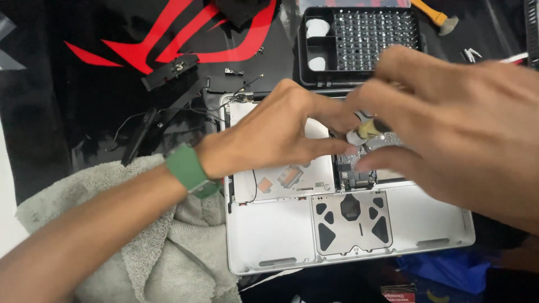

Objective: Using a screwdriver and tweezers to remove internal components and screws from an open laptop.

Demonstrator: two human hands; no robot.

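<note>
Laptop shell (281,235) mid-frame mostly stripped, board (353,171) remains; my left hand (275,134) fingers spread, right hand (449,123) pinching yellow tool (368,129).

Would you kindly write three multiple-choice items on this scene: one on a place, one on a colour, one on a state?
1. Where is the bit tray?
A. Above the laptop shell
B. On the towel
C. Below the shell

2. What colour is the wristband on the left hand?
A. Red
B. Green
C. White

3. How is the shell?
A. Closed
B. Opened, insides exposed
C. Wrapped

Answers: 1 A, the tray sits just beyond the shell's far edge. 2 B, the band is plainly green. 3 B, a circuit board shows beside the right hand.
</note>
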